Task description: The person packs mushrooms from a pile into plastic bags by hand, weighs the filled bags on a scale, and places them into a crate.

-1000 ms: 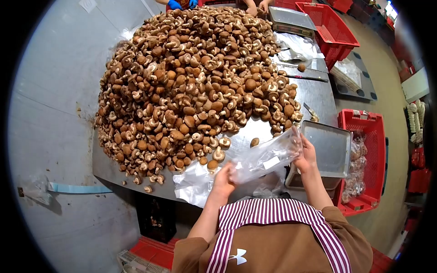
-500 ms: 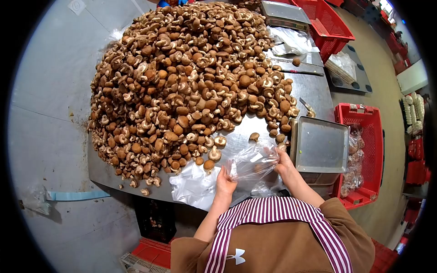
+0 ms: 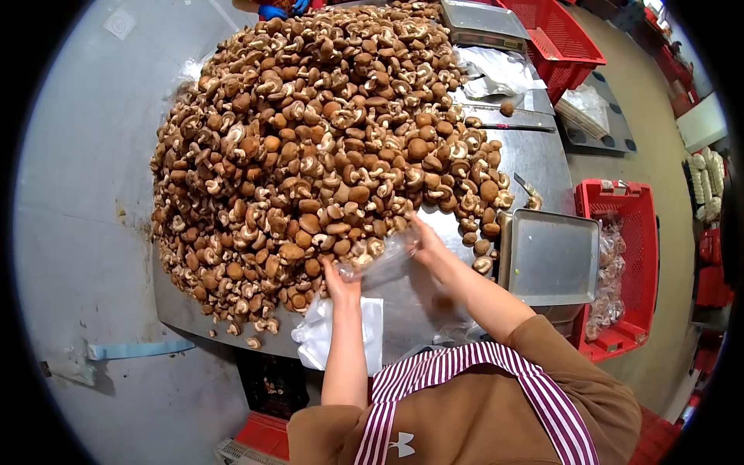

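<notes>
- Plastic, thin and see-through, forms the bag [image 3: 387,260] spanning from the left hand [image 3: 341,284] to the right hand [image 3: 428,244], at the near foot of the mushroom heap [image 3: 310,147] on the metal table [image 3: 535,155].
- Both hands' fingers look clamped on the bag, one hand at each end, though blur hides their exact curl.
- Slack is a likely trouble: should the hands draw closer together, the bag could fold over its own opening and mushrooms would be pushed past it.
- Hard dragging against caps and stems might split so thin a bag.
- Knocking the heap low down could start a slide, as it is piled steeply and some mushrooms lie near the table's edge.
- White bags [image 3: 372,333] lie under the left forearm [image 3: 346,341]; a careless sweep could carry them off the table.
- Mushrooms show by the bag's left end; whether inside or behind it, I cannot tell.
- Beside the table, a red crate [image 3: 645,263] holds clear packs [image 3: 608,287] of what look like mushrooms.
- Right of the right forearm [image 3: 484,291] sits a shallow metal tray [image 3: 552,256].
- Beneath the table, a dark crate's [image 3: 271,380] contents are too dim to name.
</notes>
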Demonstrator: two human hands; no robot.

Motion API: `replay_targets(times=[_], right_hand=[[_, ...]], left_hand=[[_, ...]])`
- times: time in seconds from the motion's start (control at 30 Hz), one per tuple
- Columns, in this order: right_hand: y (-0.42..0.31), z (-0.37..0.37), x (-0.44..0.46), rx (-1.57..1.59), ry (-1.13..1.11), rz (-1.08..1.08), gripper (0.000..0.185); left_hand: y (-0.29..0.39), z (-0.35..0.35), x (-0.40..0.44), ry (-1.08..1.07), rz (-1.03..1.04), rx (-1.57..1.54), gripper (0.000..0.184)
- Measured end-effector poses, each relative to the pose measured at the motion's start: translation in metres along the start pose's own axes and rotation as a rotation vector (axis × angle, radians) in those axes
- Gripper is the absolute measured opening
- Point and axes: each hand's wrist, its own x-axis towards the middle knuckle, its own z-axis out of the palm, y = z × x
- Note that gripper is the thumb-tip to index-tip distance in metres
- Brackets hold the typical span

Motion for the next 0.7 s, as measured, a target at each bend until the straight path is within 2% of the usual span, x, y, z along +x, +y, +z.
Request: replay_targets(times=[0.03, 0.07, 0.1, 0.13, 0.17, 0.2, 0.23, 0.27, 0.3, 0.4, 0.47, 0.5, 0.53, 0.6, 0.63, 0.67, 0.7], right_hand=[[-0.013, 0.002, -0.005, 0.141, 0.112, 0.002, 0.051], [-0.024, -0.013, 0.002, 0.263, -0.016, -0.044, 0.053], [-0.041, -0.017, -0.003, 0.29, 0.004, -0.045, 0.055], [-0.058, -0.013, -0.019, 0.219, 0.023, -0.13, 0.069], [-0.067, -0.022, -0.009, 0.145, -0.003, -0.179, 0.072], [-0.073, -0.026, -0.004, 0.068, -0.028, -0.225, 0.076], [-0.071, -0.022, 0.003, 0.004, 0.136, -0.223, 0.08], [-0.067, -0.03, 0.019, -0.103, 0.011, -0.185, 0.088], [-0.062, -0.017, 0.014, -0.27, 0.022, -0.206, 0.094], [-0.023, 0.014, 0.013, -0.601, 0.122, -0.236, 0.103], [-0.017, 0.013, 0.0, -0.679, -0.122, -0.216, 0.096], [-0.014, 0.011, -0.007, -0.628, -0.193, -0.319, 0.083], [-0.019, 0.006, -0.001, -0.622, -0.185, -0.322, 0.083], [-0.041, -0.007, 0.017, -0.46, 0.006, -0.16, 0.066], [-0.052, -0.014, 0.015, -0.22, -0.07, -0.214, 0.055], [-0.063, -0.008, 0.006, -0.17, -0.065, -0.218, 0.056], [-0.064, -0.001, 0.006, -0.224, 0.004, -0.206, 0.059]], left_hand=[[-0.003, 0.012, 0.0, -0.077, -0.023, 0.06, 0.059], [-0.008, 0.025, -0.005, -0.153, -0.046, 0.122, 0.059], [-0.015, 0.036, -0.005, -0.216, -0.071, 0.177, 0.056], [-0.023, 0.043, -0.004, -0.28, -0.097, 0.23, 0.054], [-0.034, 0.036, 0.012, -0.389, -0.144, 0.142, 0.051], [-0.033, 0.034, 0.011, -0.392, -0.194, 0.119, 0.057], [-0.033, 0.032, 0.007, -0.255, -0.182, 0.07, 0.061], [-0.03, 0.035, 0.002, -0.126, -0.167, 0.023, 0.065], [-0.021, 0.026, 0.005, -0.213, -0.15, -0.03, 0.07], [0.0, 0.007, -0.006, -0.039, -0.073, -0.138, 0.084], [0.011, -0.013, 0.007, -0.105, -0.009, -0.1, 0.08], [0.011, -0.012, 0.011, -0.254, 0.01, -0.122, 0.072], [0.005, -0.005, 0.02, -0.257, 0.003, -0.116, 0.072], [-0.015, 0.015, 0.035, -0.209, 0.012, 0.184, 0.065], [-0.026, 0.017, 0.033, -0.261, -0.033, 0.181, 0.065], [-0.022, 0.033, 0.002, -0.283, -0.079, 0.287, 0.067], [-0.021, 0.028, -0.002, -0.272, -0.076, 0.248, 0.067]])
